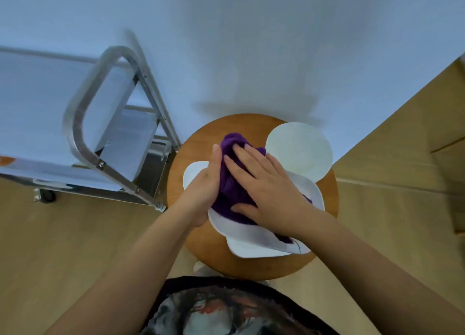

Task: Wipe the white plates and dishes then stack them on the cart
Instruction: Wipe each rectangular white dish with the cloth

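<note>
your right hand [264, 191] presses purple cloth [232, 183] flat-fingered onto white dish [310, 194]; left hand [205, 186] steadies dish's 9 o'clock edge (finger curl hidden).

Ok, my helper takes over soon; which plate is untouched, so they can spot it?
On the round wooden stool beside the metal cart, look at its far right edge. The round white plate there lies bare, unlike the dishes under the purple cloth.

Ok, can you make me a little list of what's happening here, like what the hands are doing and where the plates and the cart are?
left hand: steadies the white dish at its edge
right hand: lies flat, pressing the purple cloth on the dish
round plate: on the wooden stool, behind the dish
cart: metal, left of the stool; no plates visible on it
</note>
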### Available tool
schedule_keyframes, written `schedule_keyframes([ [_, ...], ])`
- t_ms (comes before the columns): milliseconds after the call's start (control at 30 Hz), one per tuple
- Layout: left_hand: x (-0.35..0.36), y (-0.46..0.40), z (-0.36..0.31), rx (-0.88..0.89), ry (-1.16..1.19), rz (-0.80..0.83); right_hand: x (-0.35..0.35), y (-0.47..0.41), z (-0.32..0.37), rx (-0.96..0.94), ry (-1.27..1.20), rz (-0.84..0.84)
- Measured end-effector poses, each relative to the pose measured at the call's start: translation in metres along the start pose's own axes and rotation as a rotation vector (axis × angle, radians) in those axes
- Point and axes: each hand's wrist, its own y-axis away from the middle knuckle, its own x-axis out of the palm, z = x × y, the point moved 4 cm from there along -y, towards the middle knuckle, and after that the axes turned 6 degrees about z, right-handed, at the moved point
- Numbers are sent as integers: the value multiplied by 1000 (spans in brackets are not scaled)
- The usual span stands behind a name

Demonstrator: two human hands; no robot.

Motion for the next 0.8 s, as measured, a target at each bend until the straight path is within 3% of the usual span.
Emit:
schedule_keyframes([
  [100, 1, 4, -14, 72, -36, 39, -19, -10, -1, 0, 9, -6],
  [333, -2, 17, -32, 198, -134, -8, -53, -25, -29, 150, -442, 140],
  [633, -17, 20, -29, 112, -76, -180, -49, 3, -74, 253, -793, 196],
  [700, -19, 21, -30, 110, -57, -221, -50, 9, -80, 281, -839, 142],
  [800, -25, 23, -34, 143, 11, -304, -51, 20, -87, 390, -912, -118],
])
